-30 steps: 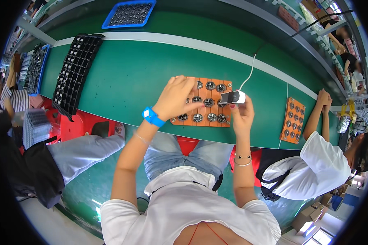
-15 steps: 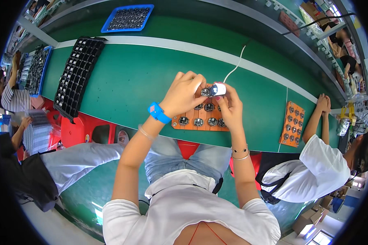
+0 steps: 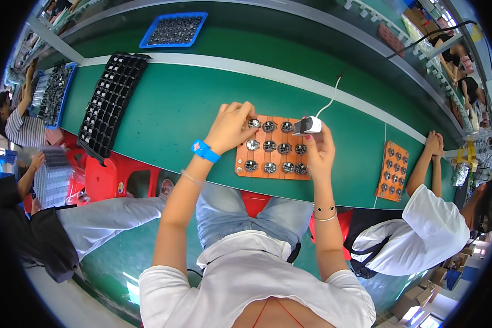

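Note:
My left hand (image 3: pixel 230 128) is at the far left corner of an orange-brown fixture block (image 3: pixel 261 146), its fingertips closed around a small round black-and-silver part (image 3: pixel 254 124) in or just above that corner's recess. Similar round parts (image 3: pixel 269 146) sit in rows across the block. In my right hand (image 3: pixel 321 148) is a small white-and-dark corded device (image 3: pixel 309 126), gripped between thumb and fingers above the block's right side. A white cable (image 3: pixel 331 98) runs from it toward the back of the bench. My right hand hides part of the block's right edge.
A black compartment tray (image 3: pixel 112 104) lies on the green bench at left. On the ledge behind is a blue tray (image 3: pixel 174 30) of round parts. Another filled orange block (image 3: pixel 392 170) lies at right, near a co-worker's joined hands (image 3: pixel 434 145). More people sit at left.
My hands have drawn apart. The left carried the round part from beside the device to the block's far left corner; the right moved slightly right and down with the device.

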Demonstrator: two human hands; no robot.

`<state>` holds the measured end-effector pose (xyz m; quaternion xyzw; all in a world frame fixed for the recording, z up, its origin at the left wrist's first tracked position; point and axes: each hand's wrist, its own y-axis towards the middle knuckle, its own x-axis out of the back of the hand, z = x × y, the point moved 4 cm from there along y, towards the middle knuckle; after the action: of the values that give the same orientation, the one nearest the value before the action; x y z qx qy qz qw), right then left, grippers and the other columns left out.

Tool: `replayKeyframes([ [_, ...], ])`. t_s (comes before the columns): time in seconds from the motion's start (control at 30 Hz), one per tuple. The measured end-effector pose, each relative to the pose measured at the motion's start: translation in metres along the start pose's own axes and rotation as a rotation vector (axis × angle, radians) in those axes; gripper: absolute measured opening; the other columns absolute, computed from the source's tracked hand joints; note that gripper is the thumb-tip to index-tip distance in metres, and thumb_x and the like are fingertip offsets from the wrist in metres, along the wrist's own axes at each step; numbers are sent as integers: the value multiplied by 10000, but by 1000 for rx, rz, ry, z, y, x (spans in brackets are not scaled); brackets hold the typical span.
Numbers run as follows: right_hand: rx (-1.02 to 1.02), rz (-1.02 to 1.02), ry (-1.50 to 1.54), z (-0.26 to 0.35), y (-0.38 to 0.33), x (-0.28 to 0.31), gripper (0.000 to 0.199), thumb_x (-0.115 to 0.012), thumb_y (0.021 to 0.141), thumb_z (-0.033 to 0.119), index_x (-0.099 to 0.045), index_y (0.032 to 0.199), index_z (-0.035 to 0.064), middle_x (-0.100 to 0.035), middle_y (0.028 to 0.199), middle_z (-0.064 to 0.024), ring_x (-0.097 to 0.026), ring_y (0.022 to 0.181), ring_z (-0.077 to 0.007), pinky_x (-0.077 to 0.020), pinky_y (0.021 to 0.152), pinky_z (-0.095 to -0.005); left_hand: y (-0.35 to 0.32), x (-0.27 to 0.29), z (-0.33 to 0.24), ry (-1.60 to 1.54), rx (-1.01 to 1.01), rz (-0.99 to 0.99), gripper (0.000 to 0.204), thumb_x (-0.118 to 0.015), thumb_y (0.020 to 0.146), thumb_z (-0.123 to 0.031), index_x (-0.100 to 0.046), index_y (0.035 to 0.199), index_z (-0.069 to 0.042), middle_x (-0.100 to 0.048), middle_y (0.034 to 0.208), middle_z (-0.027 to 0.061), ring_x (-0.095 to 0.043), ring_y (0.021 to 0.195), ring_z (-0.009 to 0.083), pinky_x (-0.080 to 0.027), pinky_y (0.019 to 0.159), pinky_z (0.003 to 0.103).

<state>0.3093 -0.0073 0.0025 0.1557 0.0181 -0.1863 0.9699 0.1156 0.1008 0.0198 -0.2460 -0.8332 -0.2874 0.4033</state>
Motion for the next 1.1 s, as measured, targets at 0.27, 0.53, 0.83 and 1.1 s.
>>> replayKeyframes([
  [0.27,-50,132,-7,1,3,-31,356,-546,889,-23,-492,1241,-25,-573,1163,-117,-552,1130,-200,-483,906,-302,-3,6,-25,-389,65,-2,358,-732,768,-93,-434,958,-36,-647,962,115,-631,832,292,-525,691,354],
  [0.53,-4,60,40,3,-5,-35,335,-535,921,28,-478,1247,-23,-572,1166,-106,-564,1080,-177,-463,918,-299,-6,13,-37,-426,-39,-90,390,-716,775,-56,-398,999,-25,-656,989,153,-654,886,306,-536,703,344],
  [0.83,99,-216,-29,13,-20,7,318,-539,939,101,-458,1225,-13,-600,1104,-98,-520,668,-42,-414,542,-170,-23,6,-3,-101,12,-236,366,-743,726,-186,-509,981,-65,-626,903,47,-543,979,255,-386,894,395],
  [1.1,-42,-49,42,13,-39,-11,350,-554,916,40,-461,1247,-24,-595,1126,-93,-569,1011,-144,-457,868,-274,-43,-3,-13,-47,-45,-17,348,-774,699,-196,-510,888,-73,-563,888,74,-512,879,285,-402,809,372],
])
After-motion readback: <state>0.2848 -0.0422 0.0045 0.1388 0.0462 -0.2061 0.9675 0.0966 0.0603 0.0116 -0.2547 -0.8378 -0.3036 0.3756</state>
